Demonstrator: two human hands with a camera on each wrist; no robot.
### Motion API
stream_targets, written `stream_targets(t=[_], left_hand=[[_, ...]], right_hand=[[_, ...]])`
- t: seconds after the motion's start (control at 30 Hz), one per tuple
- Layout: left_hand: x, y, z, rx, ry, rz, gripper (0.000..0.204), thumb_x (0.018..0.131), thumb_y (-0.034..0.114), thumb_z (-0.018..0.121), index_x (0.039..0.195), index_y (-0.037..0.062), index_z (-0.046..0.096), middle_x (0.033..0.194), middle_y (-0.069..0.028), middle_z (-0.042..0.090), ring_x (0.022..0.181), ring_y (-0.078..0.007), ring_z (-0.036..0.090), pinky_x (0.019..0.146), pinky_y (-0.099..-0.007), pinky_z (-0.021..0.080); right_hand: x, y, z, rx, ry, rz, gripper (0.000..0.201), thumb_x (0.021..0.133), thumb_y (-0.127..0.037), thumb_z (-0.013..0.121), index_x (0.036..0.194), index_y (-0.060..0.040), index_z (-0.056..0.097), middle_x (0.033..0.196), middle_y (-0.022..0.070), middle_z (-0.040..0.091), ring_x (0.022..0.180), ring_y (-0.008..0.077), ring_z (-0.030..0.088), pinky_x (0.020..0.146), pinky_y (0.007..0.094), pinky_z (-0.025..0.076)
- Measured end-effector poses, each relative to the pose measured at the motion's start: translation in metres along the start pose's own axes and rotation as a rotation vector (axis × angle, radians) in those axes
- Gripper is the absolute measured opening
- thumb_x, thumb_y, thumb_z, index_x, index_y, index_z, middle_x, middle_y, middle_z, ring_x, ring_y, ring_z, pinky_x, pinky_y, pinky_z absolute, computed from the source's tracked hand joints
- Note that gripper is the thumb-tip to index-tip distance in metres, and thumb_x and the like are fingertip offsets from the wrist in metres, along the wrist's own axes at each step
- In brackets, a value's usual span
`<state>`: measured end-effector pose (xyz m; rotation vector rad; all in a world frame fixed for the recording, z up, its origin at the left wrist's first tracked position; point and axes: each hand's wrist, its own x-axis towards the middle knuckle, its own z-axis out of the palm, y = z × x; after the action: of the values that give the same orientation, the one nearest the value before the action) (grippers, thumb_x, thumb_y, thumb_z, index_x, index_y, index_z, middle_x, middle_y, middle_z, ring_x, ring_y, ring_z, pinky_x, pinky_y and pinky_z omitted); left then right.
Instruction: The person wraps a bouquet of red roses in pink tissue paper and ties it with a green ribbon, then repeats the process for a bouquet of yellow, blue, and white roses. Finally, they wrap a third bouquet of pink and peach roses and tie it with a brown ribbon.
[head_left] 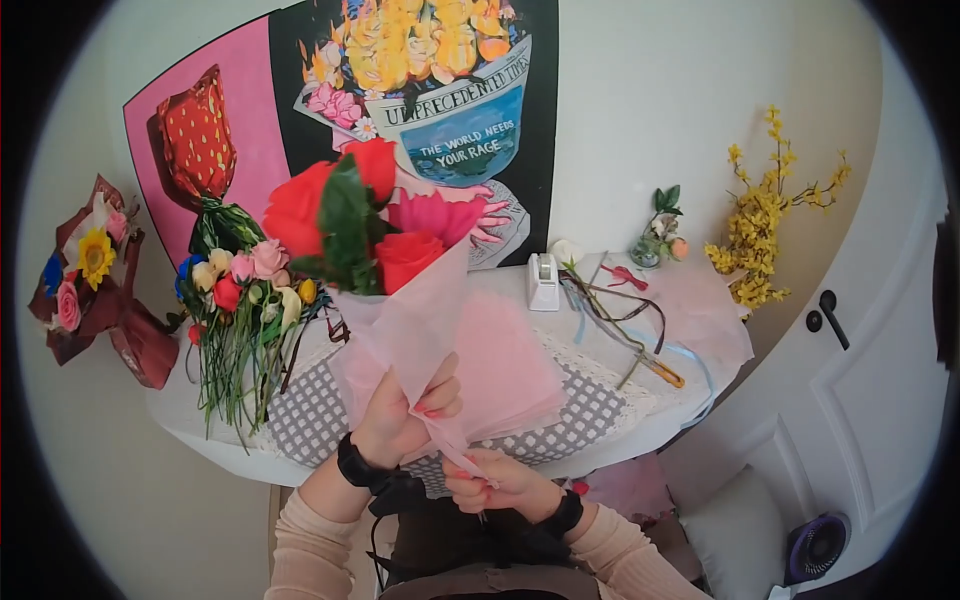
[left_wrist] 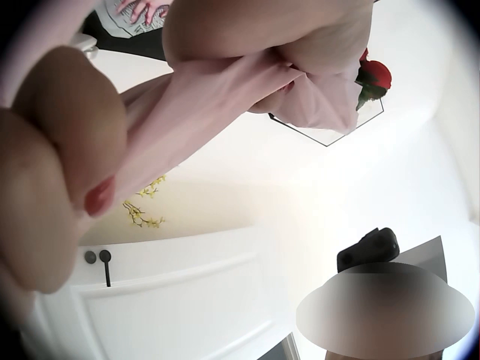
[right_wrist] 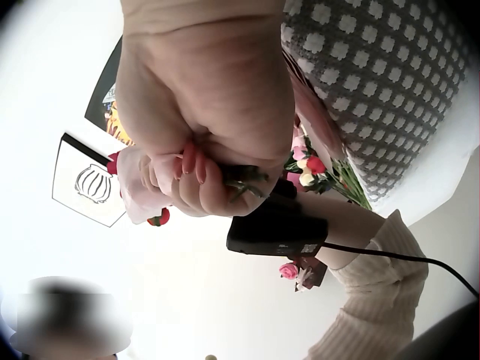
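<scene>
A bouquet of red roses, a magenta flower and green leaves is held up over the table, tilted to the left. Pale pink wrapping paper encloses it in a cone. My left hand grips the cone at its narrow neck. Lower and to the right, my right hand grips the twisted tail of the paper. In the right wrist view, cut green stem ends poke out of the right fist. The left wrist view shows the paper stretched between both hands.
Pink tissue sheets lie on a grey patterned cloth. Loose flowers lie at left beside a wrapped bouquet. A tape dispenser, ribbons, stems and an orange-handled cutter lie at right. A white door stands at right.
</scene>
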<state>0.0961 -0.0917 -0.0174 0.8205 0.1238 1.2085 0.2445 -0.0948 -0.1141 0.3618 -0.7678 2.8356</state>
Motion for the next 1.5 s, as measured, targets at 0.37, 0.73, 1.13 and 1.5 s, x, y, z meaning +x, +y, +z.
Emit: stream_targets(t=[0.37, 0.73, 1.13, 1.5], left_hand=[[0.001, 0.001, -0.003, 0.346, -0.038, 0.127, 0.025, 0.074, 0.016, 0.066, 0.086, 0.0113, 0.045, 0.069, 0.005, 0.035, 0.056, -0.0072, 0.032, 0.051, -0.0231, 0.026], [-0.014, -0.003, -0.012, 0.254, 0.006, 0.093, 0.017, 0.078, -0.004, 0.057, 0.092, 0.002, 0.051, 0.076, -0.0003, 0.051, 0.065, -0.0071, 0.047, 0.055, -0.0215, 0.037], [-0.023, -0.024, 0.018, 0.537, 0.181, -0.076, 0.026, 0.078, -0.001, 0.056, 0.1, 0.0047, 0.045, 0.072, -0.0015, 0.046, 0.054, -0.0074, 0.038, 0.047, -0.0225, 0.029], [-0.033, -0.036, 0.007, 0.734, 0.273, 0.02, 0.038, 0.081, 0.0, 0.051, 0.118, 0.0008, 0.042, 0.098, -0.0046, 0.053, 0.079, -0.0088, 0.052, 0.065, -0.0237, 0.043]], right_hand=[[0.003, 0.0, -0.002, -0.34, 0.176, -0.162, 0.025, 0.092, -0.031, 0.046, 0.085, -0.0078, 0.041, 0.059, -0.005, 0.029, 0.048, 0.006, 0.024, 0.044, 0.0205, 0.02], [-0.012, -0.02, 0.019, -1.209, 0.481, -0.383, 0.039, 0.085, -0.025, 0.057, 0.113, -0.0027, 0.042, 0.089, 0.0078, 0.048, 0.081, 0.0157, 0.048, 0.072, 0.0282, 0.04], [0.005, -0.109, 0.168, -2.687, 0.328, -0.784, 0.021, 0.06, -0.021, 0.075, 0.077, -0.0125, 0.065, 0.109, 0.0134, 0.047, 0.103, 0.0366, 0.04, 0.087, 0.0448, 0.032], [0.015, -0.106, 0.152, -2.426, 0.341, -0.683, 0.013, 0.066, -0.01, 0.07, 0.075, -0.006, 0.061, 0.12, 0.019, 0.039, 0.115, 0.0393, 0.032, 0.097, 0.0455, 0.022]])
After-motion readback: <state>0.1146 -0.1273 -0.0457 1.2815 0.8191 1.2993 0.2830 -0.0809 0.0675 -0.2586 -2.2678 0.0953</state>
